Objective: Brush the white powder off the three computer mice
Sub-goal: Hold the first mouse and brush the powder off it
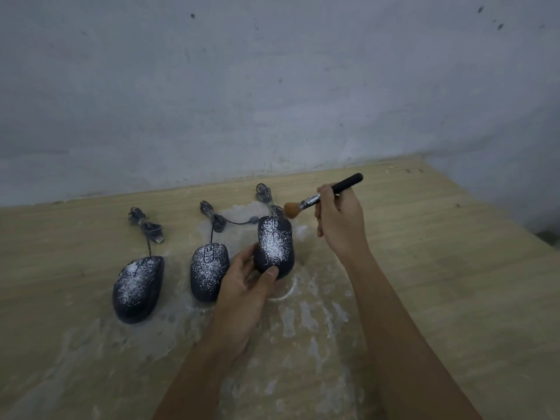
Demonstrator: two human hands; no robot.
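Three dark wired mice dusted with white powder are on a wooden table. The left mouse (138,288) and the middle mouse (208,270) lie flat. My left hand (245,286) grips the rear of the right mouse (274,245), thumb on its back end, and tilts it up off the table. My right hand (341,221) holds a black-handled brush (324,195). Its orange bristles hover just above and to the right of that mouse's front end; contact cannot be judged.
Bundled cables lie behind the mice: the left cable (147,225), the middle cable (213,216) and the right cable (264,194). White powder smears (300,319) cover the table (454,268) in front. A grey wall (272,86) stands right behind.
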